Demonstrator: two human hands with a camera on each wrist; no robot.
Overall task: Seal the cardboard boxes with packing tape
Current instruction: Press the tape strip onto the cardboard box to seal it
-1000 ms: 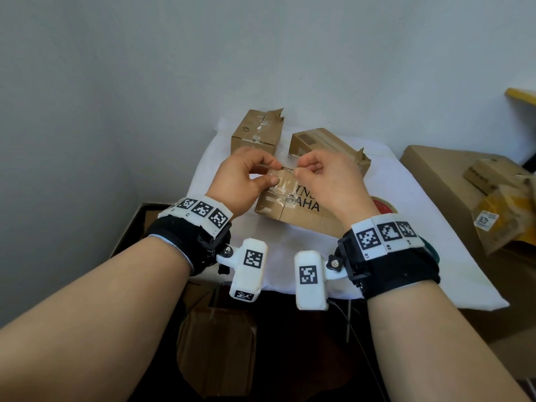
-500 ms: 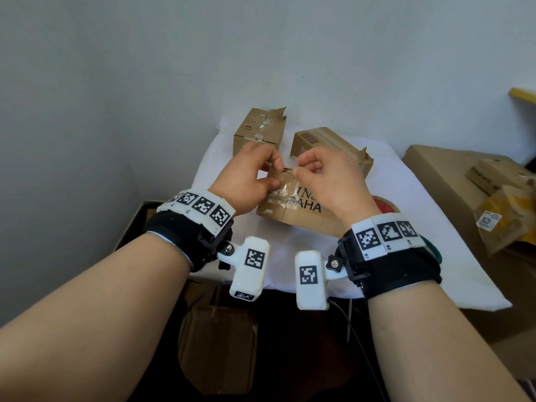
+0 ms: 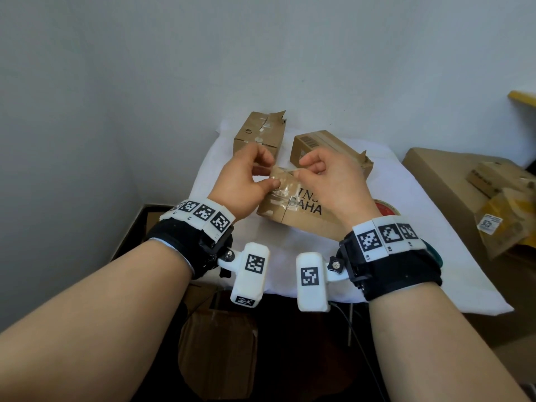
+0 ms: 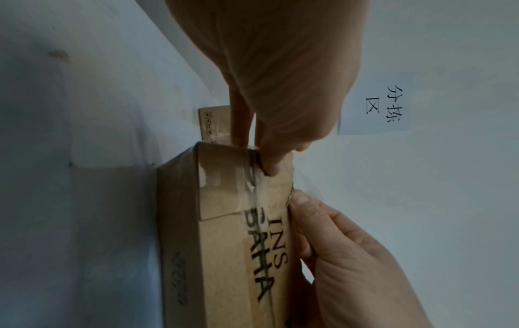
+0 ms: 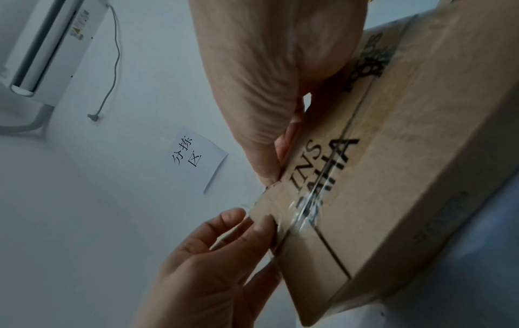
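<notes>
Boxes: three brown cardboard boxes lying on a white cloth-covered table (image 3: 406,227); a flat printed box with black lettering (image 3: 301,211) nearest, tilting up at its far end, a small taped box (image 3: 258,134) and a barcoded box (image 3: 322,146) sitting behind it, apart from it.
Left hand (image 3: 243,181): curling thumb and fingers, pinching clear packing tape (image 4: 254,175) at the far left corner of the printed box; thumb pressing down on the taped top face.
Right hand (image 3: 330,181): pinching the far edge of the same box between thumb and forefinger, remaining fingers curling loosely.
Tape: glossy clear strip running along the centre seam of the printed box, wrinkling near the end flap; a loose clear bit sticking out past the edge between the two hands.
Tape roll: red-cored roll (image 3: 387,208) peeking out behind the right wrist, lying on the cloth.
Surroundings: large brown carton (image 3: 441,181) standing right of the table, carrying crumpled yellow-and-brown packaging (image 3: 504,216); white paper note with black characters (image 5: 195,158) hanging on the grey wall; white wall unit (image 5: 47,46) trailing a cord.
</notes>
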